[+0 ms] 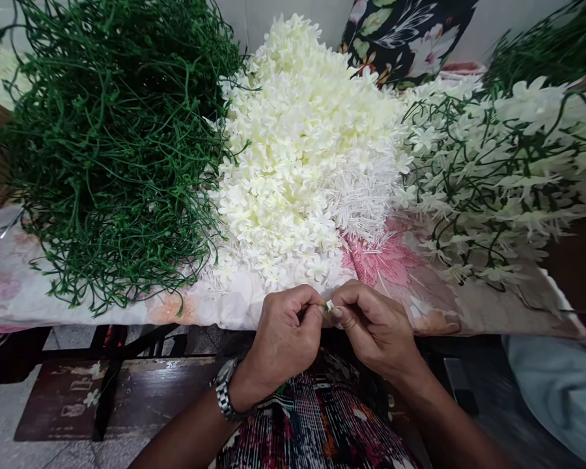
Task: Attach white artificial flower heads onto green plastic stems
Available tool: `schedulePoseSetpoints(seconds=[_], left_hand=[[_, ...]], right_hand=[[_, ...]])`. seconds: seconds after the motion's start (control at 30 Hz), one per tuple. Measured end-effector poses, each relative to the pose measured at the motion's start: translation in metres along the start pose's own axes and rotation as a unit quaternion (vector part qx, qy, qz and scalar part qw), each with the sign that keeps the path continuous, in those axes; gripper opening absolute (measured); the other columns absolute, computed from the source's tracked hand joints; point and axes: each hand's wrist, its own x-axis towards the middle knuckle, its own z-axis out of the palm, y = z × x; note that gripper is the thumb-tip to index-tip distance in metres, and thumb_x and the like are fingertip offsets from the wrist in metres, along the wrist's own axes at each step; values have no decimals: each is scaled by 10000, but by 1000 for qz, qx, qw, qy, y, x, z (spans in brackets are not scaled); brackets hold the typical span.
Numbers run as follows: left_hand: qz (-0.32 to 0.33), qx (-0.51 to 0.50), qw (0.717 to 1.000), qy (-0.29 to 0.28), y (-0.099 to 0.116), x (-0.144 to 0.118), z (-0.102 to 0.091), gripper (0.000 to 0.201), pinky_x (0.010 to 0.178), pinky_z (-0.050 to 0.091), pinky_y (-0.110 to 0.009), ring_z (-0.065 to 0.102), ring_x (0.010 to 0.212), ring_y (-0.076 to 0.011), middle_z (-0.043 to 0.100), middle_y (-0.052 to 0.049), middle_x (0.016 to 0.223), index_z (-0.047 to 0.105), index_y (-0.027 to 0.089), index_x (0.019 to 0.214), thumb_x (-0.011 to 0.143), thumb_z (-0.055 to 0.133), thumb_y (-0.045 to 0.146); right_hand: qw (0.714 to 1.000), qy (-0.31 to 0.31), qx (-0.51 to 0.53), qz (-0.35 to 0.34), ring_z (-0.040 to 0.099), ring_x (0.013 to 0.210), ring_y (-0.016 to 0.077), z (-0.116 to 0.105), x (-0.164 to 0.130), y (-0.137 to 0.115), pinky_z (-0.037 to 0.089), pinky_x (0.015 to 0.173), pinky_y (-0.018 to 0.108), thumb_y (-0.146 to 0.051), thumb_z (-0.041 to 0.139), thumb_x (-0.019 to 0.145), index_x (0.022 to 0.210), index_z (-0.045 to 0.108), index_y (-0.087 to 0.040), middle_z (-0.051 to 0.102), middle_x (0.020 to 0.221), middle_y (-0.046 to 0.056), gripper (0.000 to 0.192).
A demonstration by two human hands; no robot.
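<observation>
Flower piece (329,305) pinched btwn both hands' fingertips (339,312)

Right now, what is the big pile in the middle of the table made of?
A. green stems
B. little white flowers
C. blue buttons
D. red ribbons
B: the middle pile of little white flowers sits between the green stems and the finished sprays, and the left hand and right hand pinch one small white piece together just in front of it.

A tiny white plastic flower piece (329,305) with a bit of green sits pinched between both hands' fingertips, near the table edge.
</observation>
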Motion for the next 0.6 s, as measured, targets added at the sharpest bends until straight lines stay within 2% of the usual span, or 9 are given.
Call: schedulePoseSetpoints(seconds=[0.6], left_hand=[[35,2,999,-4,0,-1,-1,201,469,344,-166,433,473,-61,506,38,498,575,132,579,751,482,86]], right_hand=[[999,-36,15,17,525,553,97,-4,3,0,419,502,200,-148,484,859,766,512,-199,553,639,-21,110]])
